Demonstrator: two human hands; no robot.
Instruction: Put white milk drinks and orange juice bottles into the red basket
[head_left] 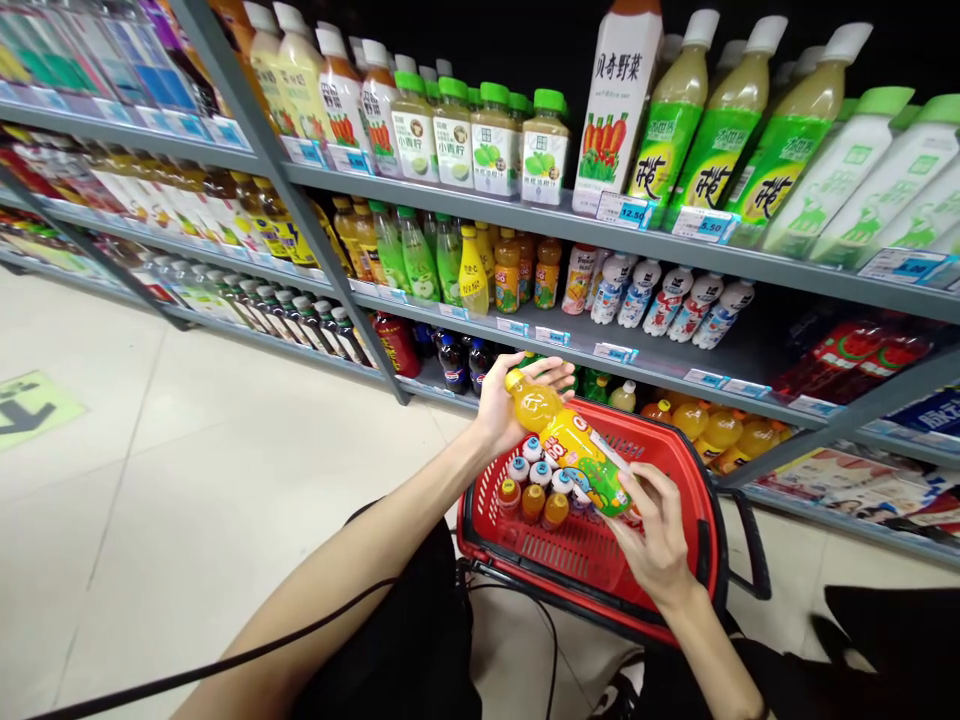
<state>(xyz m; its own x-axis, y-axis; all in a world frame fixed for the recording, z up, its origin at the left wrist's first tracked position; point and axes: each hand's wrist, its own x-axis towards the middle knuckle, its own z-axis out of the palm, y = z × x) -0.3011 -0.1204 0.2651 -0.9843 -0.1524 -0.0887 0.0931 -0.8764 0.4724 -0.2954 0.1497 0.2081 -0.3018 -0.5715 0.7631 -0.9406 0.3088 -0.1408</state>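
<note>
An orange drink bottle [576,450] with a yellow cap lies tilted above a red basket [592,565]. Under its neck is my left hand [510,400], palm up, its fingers stretched out behind the cap end. My right hand [656,525] grips the bottle's base between thumb and fingers. Inside the basket, several small bottles stand upright: white-capped ones [541,474] behind, orange ones [533,502] in front. The held bottle hides part of the basket's inside.
Shelves [480,215] of drinks run across the back, with price tags on their edges. A black basket handle [750,545] sticks out at the right. A black cable [225,665] crosses the lower left over the tiled floor [187,480].
</note>
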